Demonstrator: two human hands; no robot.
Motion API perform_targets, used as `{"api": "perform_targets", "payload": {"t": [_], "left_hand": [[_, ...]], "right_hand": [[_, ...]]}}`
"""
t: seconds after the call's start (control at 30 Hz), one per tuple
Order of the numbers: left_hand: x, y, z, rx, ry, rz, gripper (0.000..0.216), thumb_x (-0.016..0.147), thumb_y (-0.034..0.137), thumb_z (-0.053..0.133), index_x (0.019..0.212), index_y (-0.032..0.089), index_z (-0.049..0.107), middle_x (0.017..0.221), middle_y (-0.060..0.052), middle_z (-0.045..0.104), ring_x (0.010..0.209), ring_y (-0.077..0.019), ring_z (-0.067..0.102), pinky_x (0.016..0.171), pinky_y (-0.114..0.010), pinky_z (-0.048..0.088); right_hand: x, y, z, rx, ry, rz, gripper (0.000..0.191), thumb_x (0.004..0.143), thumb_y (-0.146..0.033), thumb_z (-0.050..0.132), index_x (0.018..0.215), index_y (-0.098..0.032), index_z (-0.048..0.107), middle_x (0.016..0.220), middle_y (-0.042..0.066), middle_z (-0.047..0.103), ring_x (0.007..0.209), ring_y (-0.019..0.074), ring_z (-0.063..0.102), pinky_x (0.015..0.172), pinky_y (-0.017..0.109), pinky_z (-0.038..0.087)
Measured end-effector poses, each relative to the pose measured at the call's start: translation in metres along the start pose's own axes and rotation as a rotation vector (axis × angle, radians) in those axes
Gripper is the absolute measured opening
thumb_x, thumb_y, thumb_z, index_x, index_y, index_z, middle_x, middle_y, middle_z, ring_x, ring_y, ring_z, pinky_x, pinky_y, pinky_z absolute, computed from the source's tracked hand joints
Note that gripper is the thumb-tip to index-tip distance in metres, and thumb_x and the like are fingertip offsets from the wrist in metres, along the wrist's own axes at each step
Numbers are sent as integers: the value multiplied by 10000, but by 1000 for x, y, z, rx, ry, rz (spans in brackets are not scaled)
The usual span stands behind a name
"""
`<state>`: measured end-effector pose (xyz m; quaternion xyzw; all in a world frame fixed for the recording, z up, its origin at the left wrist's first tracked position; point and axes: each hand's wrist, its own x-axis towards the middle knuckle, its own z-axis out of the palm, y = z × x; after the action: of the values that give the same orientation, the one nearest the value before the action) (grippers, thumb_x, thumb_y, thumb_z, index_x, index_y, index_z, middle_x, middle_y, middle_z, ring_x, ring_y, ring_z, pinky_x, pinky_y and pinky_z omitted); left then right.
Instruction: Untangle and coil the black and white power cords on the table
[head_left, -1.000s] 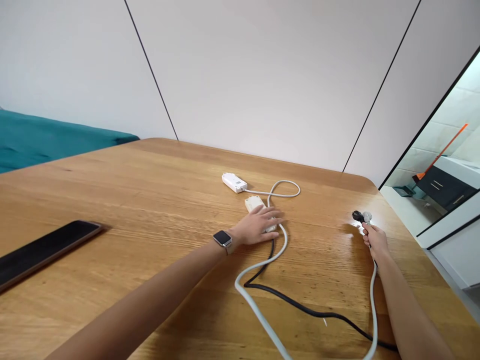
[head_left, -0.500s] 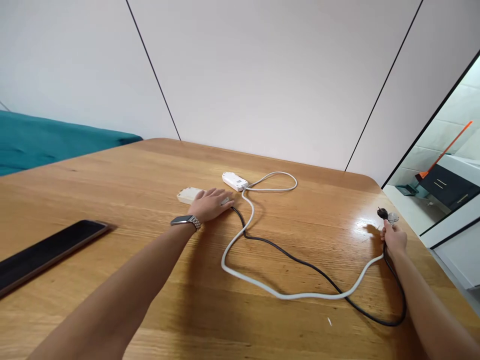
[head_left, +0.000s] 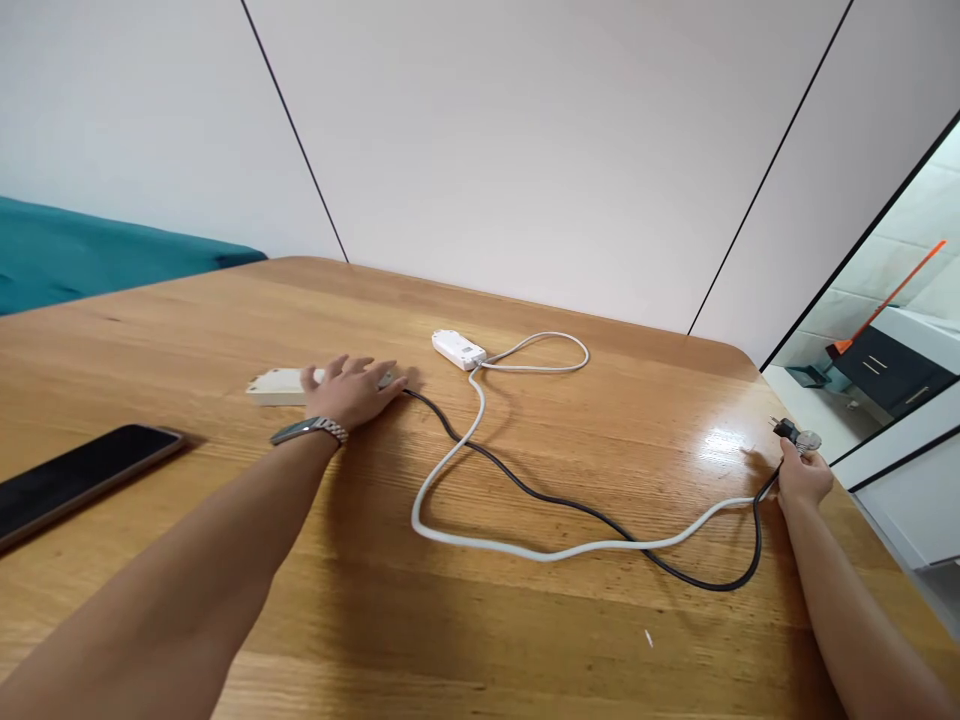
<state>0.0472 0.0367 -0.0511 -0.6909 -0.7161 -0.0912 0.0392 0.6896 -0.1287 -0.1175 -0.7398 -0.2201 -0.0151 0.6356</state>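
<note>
On the left, my left hand (head_left: 352, 395) lies over a white power strip (head_left: 276, 386), its fingers spread across the strip and bent over the far side. The hand hides the strip's right part, and a black cord (head_left: 577, 507) comes out beyond it. At the table's right side, my right hand (head_left: 804, 480) is closed around the ends of two cords, with a black plug (head_left: 784, 430) and a clear, pale plug (head_left: 808, 441) sticking up from the fist. A white cord (head_left: 517, 549) runs from there to a second, smaller white power strip (head_left: 459, 349) farther back.
A dark phone-like slab (head_left: 82, 475) lies on the wooden table (head_left: 480, 650) at left. A small white scrap (head_left: 649, 638) is near the front. Behind stand a white panelled wall (head_left: 510, 150) and a teal seat (head_left: 112, 255). An orange broom (head_left: 892, 300) shows through the doorway.
My left hand has slid left with the power strip, drawing the black cord straighter. My right hand has shifted slightly right and outward with both plugs. The camera view has moved a little.
</note>
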Motion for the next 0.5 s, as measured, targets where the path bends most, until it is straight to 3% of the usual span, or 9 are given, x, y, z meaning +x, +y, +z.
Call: {"api": "perform_targets", "payload": {"t": [0.1, 0.23, 0.33, 0.4, 0.43, 0.5], "left_hand": [[-1, 5, 0, -57, 45, -23, 613, 909, 574, 297, 1337, 164, 449, 1441, -153, 364, 1322, -341, 223, 1009, -647, 132], [-15, 28, -2, -157, 161, 26, 603, 925, 528, 297, 1365, 127, 393, 1440, -182, 334, 1306, -330, 270, 1022, -621, 163], [-44, 59, -8, -250, 313, 156, 536, 927, 502, 317, 1296, 146, 477, 1375, -153, 434, 1256, -301, 357, 1042, -533, 202], [-72, 83, -16, -327, 300, 343, 458, 912, 502, 372, 1159, 180, 582, 1221, -114, 575, 1150, -265, 463, 1023, -457, 244], [-87, 95, -21, -372, 235, 477, 428, 903, 512, 395, 1088, 195, 617, 1144, -96, 618, 1093, -250, 501, 1001, -424, 269], [-120, 118, -29, -442, -10, 827, 410, 877, 543, 445, 1041, 220, 637, 1039, -65, 653, 984, -218, 549, 917, -353, 332]], "right_hand": [[-4, -7, 2, 82, 130, 55, 239, 629, -364, 661, 584, -196, 497, 536, -30, 538, 460, 114, 443, 385, 234, 329], [-7, -9, 2, 303, 88, 49, 213, 637, -323, 624, 582, -203, 457, 520, -44, 516, 419, 87, 416, 356, 211, 323], [-10, -11, 1, 444, 53, 67, 225, 626, -293, 640, 581, -199, 441, 504, -54, 505, 401, 65, 405, 352, 192, 315], [-13, -13, -1, 502, 33, 91, 234, 620, -284, 657, 588, -195, 443, 500, -56, 505, 394, 58, 402, 341, 184, 298], [-15, -15, -2, 527, 24, 103, 237, 617, -284, 663, 594, -193, 446, 498, -57, 504, 391, 57, 402, 335, 182, 292], [-18, -19, -4, 585, -3, 126, 241, 611, -283, 677, 610, -188, 455, 501, -60, 501, 398, 58, 413, 335, 177, 297]]}}
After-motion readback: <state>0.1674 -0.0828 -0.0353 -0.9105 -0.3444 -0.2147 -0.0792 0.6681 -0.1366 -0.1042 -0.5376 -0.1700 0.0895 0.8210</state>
